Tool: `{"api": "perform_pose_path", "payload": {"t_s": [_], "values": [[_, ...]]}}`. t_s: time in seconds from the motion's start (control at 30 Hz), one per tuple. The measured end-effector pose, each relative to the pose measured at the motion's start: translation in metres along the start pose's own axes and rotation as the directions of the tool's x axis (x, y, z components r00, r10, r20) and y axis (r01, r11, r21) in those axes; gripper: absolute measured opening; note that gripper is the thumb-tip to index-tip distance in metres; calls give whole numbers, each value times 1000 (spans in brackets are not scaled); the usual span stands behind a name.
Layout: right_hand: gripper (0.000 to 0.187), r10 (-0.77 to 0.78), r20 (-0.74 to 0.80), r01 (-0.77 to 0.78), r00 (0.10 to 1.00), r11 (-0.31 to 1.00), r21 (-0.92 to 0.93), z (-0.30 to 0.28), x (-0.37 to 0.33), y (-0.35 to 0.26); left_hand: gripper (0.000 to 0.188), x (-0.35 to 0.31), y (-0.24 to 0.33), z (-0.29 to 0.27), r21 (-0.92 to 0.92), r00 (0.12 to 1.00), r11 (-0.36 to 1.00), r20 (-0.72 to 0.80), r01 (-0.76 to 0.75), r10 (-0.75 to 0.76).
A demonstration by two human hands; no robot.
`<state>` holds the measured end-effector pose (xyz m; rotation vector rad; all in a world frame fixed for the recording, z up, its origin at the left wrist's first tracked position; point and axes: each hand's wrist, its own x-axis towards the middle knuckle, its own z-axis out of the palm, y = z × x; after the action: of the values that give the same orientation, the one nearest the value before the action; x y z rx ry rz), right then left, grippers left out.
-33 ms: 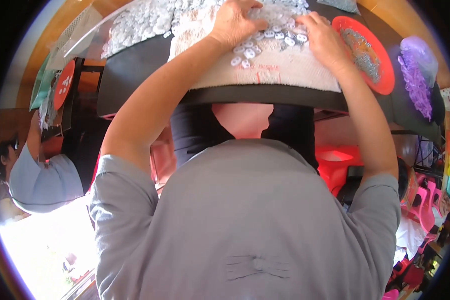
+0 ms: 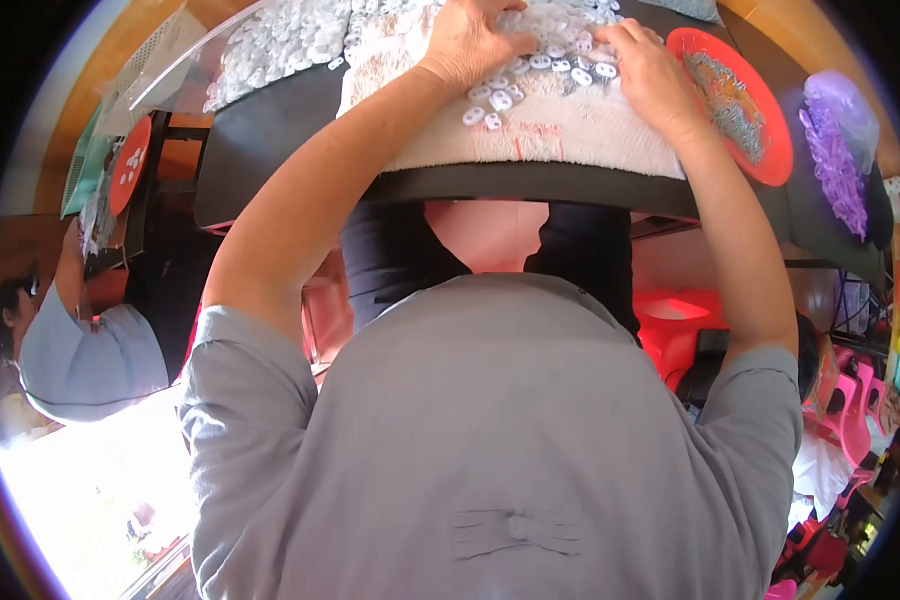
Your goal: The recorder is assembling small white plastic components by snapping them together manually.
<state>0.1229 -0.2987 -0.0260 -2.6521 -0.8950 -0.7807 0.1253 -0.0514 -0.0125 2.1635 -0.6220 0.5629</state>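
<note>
Head view: we see our cream towel (image 2: 430,145) spread on the dark table (image 2: 270,130), and we take it as our landmark. Loose white pieces (image 2: 500,99), small ovals with paired dark spots, lie scattered over its middle and far part. Our left hand (image 2: 470,45) rests above the towel's far part, fingers bent among the pieces; our right hand (image 2: 648,75) reaches over its right side, fingertips at the edge of the scatter. Our hands are apart, and we cannot tell whether either pinches a piece. Left of the towel we have a big whitish heap (image 2: 280,50); to its right, a red plate (image 2: 776,165) of thin metal bits (image 2: 735,115), then a purple bundle (image 2: 832,175) farther right
</note>
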Motion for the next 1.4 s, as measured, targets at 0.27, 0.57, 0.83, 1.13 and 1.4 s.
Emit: {"api": "perform_pose_path", "payload": {"t_s": [0.27,0.57,0.83,1.13,1.4], "values": [[22,136,106,-140,985,990,30,-22,1,-30,46,-6,7,-5,83,994,992,33,98,-101],[22,109,83,-114,991,992,53,-28,1,-37,41,-8,1,-6,12,992,1000,-125,-22,23],[14,124,77,-124,989,992,-5,-19,9,-29,30,-3,-2,-15,-360,961,901,-36,242,-273],[26,-89,-93,91,992,996,18,-14,-2,-16,18,-2,-3,-25,-527,907,814,-175,242,-383],[19,-244,-18,244,970,959,141,-39,17,-63,16,-2,-10,-29,-593,889,754,-133,284,-439]]}}
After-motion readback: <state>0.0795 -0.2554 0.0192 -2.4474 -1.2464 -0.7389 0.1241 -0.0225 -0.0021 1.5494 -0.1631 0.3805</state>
